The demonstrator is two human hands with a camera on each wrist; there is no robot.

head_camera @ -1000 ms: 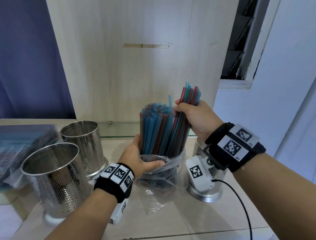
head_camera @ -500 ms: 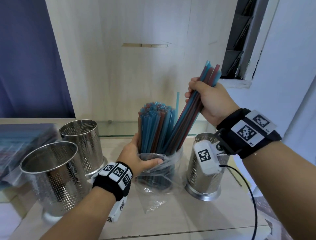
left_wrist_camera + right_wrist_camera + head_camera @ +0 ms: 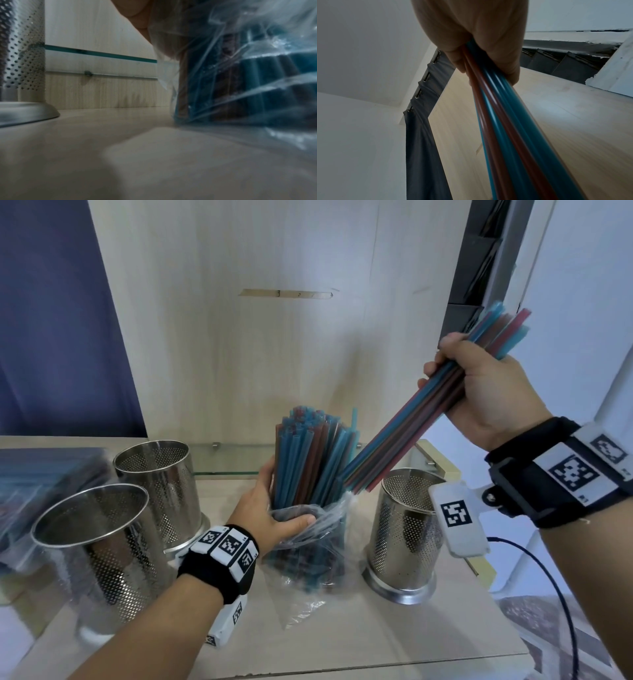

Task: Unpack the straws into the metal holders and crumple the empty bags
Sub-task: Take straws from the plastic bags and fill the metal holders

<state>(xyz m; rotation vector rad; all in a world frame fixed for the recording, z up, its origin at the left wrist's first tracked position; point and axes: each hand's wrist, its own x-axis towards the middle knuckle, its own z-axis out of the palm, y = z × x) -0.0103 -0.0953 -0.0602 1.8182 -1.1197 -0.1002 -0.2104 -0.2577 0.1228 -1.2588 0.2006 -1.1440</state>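
Observation:
A clear plastic bag (image 3: 308,546) of blue and red straws (image 3: 308,460) stands upright on the wooden shelf. My left hand (image 3: 274,508) grips the bag round its bunched mouth, and the left wrist view shows the bag (image 3: 240,88) close up. My right hand (image 3: 479,385) grips a bundle of straws (image 3: 404,426) lifted slantwise, its lower tips level with the bag's mouth, just above and left of the right metal holder (image 3: 404,535). The same bundle of straws (image 3: 501,128) fills the right wrist view under my fist (image 3: 471,40).
Two more perforated metal holders, one (image 3: 161,491) behind and one (image 3: 96,559) in front, stand at the left. Further packs of straws (image 3: 37,474) lie at the far left. A wooden back panel (image 3: 274,337) rises behind the shelf, whose front edge (image 3: 342,669) is near.
My right hand has pulled its bundle of straws up and to the right, out of the bag. The left hand has kept holding the bag in place.

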